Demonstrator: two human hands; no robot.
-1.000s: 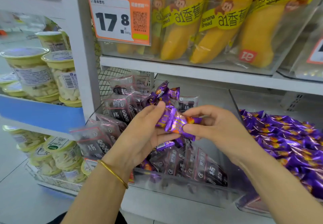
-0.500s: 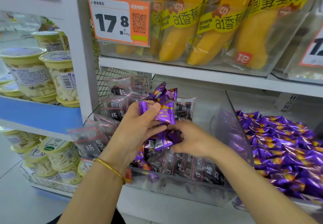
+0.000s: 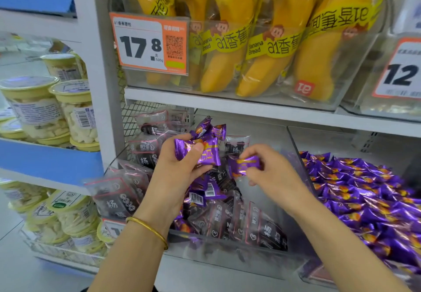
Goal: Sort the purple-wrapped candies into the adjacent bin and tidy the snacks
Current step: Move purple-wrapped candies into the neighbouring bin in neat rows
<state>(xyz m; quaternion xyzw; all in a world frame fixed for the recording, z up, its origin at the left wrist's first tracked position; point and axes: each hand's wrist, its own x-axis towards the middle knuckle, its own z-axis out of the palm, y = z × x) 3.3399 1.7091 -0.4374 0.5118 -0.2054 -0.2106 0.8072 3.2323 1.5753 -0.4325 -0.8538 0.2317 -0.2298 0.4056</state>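
Our left hand (image 3: pixel 177 173) gripping purple candies (image 3: pixel 198 153), our right hand (image 3: pixel 275 178) pinching one candy (image 3: pixel 247 165), both over the left bin (image 3: pixel 227 255) of dark packets (image 3: pixel 268 232), more purple candies filling the right bin (image 3: pixel 330 141) beside it

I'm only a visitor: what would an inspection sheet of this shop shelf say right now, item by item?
Surface: white shelf carries two clear bins side by side.
Job's things: stray purple candies lie among dark snack packs in the left bin; the right bin holds a purple candy pile.
Clutter: nothing seen beyond the mix-up.
Hands: left hand grips held candies; right hand pinches a single candy.
Cables: nothing seen.
Surroundings: banana bread packs above, price tag, yellow-lidded tubs at left.
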